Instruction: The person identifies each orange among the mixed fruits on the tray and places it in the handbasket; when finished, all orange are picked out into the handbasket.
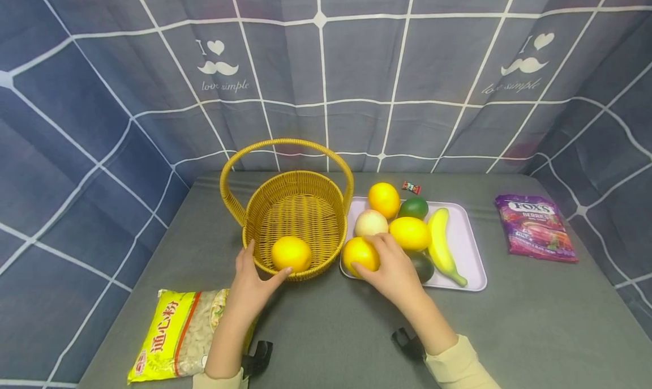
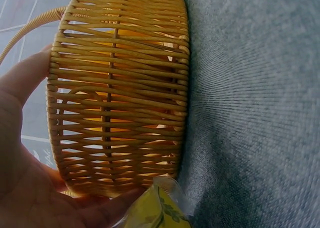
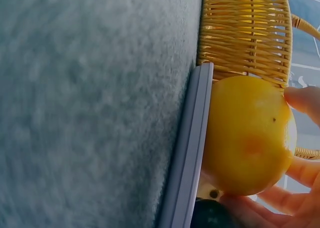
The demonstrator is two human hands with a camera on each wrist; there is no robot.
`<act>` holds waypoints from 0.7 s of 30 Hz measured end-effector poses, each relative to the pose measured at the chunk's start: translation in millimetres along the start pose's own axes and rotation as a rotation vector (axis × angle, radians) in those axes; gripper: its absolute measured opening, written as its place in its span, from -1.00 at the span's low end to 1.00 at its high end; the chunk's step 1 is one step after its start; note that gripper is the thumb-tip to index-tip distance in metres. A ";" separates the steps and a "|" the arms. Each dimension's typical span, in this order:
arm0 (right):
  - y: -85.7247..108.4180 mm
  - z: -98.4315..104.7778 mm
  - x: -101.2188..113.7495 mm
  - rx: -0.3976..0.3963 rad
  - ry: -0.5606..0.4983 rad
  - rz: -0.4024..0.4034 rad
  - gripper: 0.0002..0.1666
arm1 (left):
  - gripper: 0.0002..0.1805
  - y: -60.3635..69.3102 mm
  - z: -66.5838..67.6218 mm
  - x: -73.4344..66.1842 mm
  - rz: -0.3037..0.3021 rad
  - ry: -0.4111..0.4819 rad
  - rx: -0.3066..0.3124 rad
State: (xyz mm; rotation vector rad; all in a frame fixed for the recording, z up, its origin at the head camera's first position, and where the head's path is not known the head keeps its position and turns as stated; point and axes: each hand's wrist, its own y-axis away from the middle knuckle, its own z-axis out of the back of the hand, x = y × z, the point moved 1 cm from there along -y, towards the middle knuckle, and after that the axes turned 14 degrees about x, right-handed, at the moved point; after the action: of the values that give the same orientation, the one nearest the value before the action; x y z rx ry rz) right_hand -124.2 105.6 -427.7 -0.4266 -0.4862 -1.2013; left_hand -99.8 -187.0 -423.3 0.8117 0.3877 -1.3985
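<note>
A round wicker basket [image 1: 295, 208] with a tall handle holds one orange [image 1: 291, 254] near its front. My left hand [image 1: 253, 281] grips the basket's front-left rim, thumb by that orange; the left wrist view shows the hand [image 2: 30, 153] against the woven side [image 2: 120, 88]. At the left end of the pale tray [image 1: 467, 253], my right hand [image 1: 394, 270] has its fingers and thumb around another orange [image 1: 359, 255]. In the right wrist view this orange [image 3: 250, 138] is beside the tray's edge [image 3: 192, 153], with fingertips touching it.
On the tray are a peach-like fruit [image 1: 370, 223], another orange [image 1: 384, 200], a yellow oval fruit [image 1: 410, 233], two dark green fruits and a banana [image 1: 443, 244]. A small red candy [image 1: 411, 187] lies behind. A yellow bag [image 1: 178, 335] is front left, a purple bag [image 1: 535, 227] far right.
</note>
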 end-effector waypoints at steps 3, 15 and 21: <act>0.7 -3.9 -0.4 0.008 0.016 0.012 -0.23 | 0.32 0.4 -0.1 0.1 -0.002 0.000 0.001; 0.0 -6.2 -2.3 0.005 0.009 0.015 -0.19 | 0.32 0.0 -0.2 -0.6 0.009 -0.004 0.003; -0.5 -7.2 -3.3 0.012 0.000 0.001 -0.19 | 0.30 -0.1 -0.4 -1.0 0.008 -0.005 0.002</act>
State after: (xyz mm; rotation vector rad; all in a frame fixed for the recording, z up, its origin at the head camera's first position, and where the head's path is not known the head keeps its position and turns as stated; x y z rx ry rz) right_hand -124.7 104.0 -435.4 -0.4167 -0.4928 -1.1971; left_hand -100.0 -186.0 -422.9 0.8109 0.3786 -1.3937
